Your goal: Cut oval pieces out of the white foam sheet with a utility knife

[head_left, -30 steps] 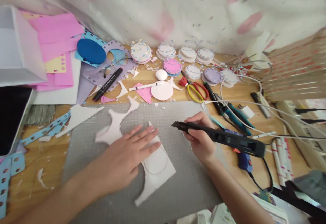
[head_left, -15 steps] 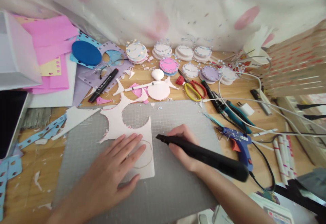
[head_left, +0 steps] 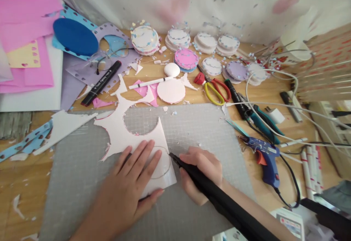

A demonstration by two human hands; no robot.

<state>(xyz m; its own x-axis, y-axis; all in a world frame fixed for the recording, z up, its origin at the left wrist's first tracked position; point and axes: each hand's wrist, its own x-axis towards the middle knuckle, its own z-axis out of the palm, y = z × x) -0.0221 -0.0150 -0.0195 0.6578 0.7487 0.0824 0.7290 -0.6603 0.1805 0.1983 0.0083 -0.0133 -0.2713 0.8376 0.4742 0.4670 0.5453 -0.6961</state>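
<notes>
My left hand (head_left: 128, 186) lies flat with fingers spread, pressing a white foam sheet (head_left: 139, 142) onto the grey cutting mat (head_left: 192, 124). The sheet has round cut-outs along its edges, and a pencilled circle shows partly under my fingers. My right hand (head_left: 201, 173) is wrapped around a black craft knife (head_left: 203, 182) with a long, thick handle. Its dark tip is at the sheet's right edge, beside the drawn circle. I cannot tell whether it touches the foam.
Small decorated white discs (head_left: 207, 41) line the back. Scissors (head_left: 216, 91), pliers (head_left: 264, 122) and a blue glue gun (head_left: 264, 157) lie right of the mat, with white cables (head_left: 285, 105) looping past. A black marker (head_left: 101, 83), a white disc (head_left: 171, 90) and coloured scraps lie behind it.
The knife tip has moved from apart from the sheet to its right edge, and the handle's rear end has swung down. The sheet has turned slightly under my left hand. The view has shifted.
</notes>
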